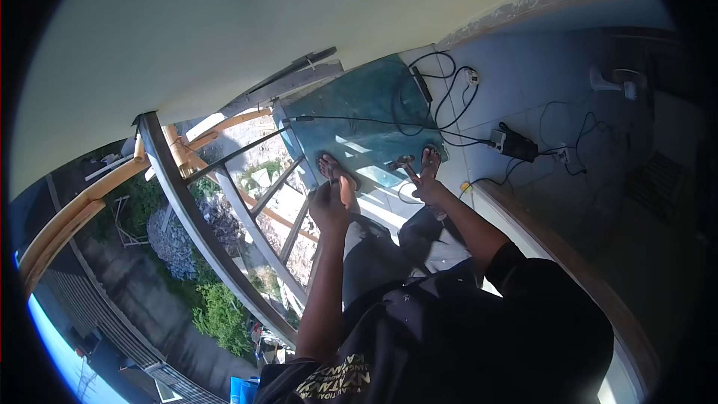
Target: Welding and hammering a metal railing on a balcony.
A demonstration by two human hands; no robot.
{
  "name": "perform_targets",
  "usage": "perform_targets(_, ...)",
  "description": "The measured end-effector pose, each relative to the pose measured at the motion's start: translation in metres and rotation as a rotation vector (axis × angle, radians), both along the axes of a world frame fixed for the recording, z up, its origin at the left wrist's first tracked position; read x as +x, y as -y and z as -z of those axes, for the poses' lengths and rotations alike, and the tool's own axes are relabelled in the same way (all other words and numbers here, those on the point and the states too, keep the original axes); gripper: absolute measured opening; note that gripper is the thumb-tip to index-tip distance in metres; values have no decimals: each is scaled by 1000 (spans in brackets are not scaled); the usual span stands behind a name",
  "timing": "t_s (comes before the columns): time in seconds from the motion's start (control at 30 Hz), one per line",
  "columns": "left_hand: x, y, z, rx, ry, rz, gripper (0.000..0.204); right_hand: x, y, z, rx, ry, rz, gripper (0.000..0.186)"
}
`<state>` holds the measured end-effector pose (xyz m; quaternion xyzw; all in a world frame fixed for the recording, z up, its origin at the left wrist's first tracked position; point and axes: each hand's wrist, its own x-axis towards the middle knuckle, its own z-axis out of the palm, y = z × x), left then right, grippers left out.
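My right hand [428, 191] is wrapped round the handle of a hammer [402, 162], whose head points up and left over my right foot. My left hand [329, 206] is closed above my left foot, beside the metal railing [212, 247]. Its fingers are bent together, and whatever they hold, if anything, is too small to make out. Both bare feet are on a teal sheet [366, 97] on the floor, with strips of sunlight across it.
Black cable [449, 116] loops over the teal sheet and pale floor tiles to a white socket [496, 138] and a black box [520, 144]. Beyond the railing is a drop to rubble [179, 243] and shrubs. Wooden poles [75, 217] stand outside. A door frame [538, 236] runs behind my right arm.
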<state>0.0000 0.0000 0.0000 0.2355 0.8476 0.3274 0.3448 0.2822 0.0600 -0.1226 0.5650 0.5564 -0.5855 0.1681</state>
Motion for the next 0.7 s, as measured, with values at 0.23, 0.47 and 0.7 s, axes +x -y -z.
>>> perform_targets(0.23, 83, -2, 377, -513, -22, 431, 27, -7, -7, 271, 57, 128, -47, 42)
perform_targets(0.47, 106, -3, 620, -864, -158, 706, 30, 50, -18, 424, 254, -127, -340, 33)
perform_targets(0.7, 105, 32, 684, -566, -251, 688, 24, 58, -35, 425, 482, -128, -413, 19)
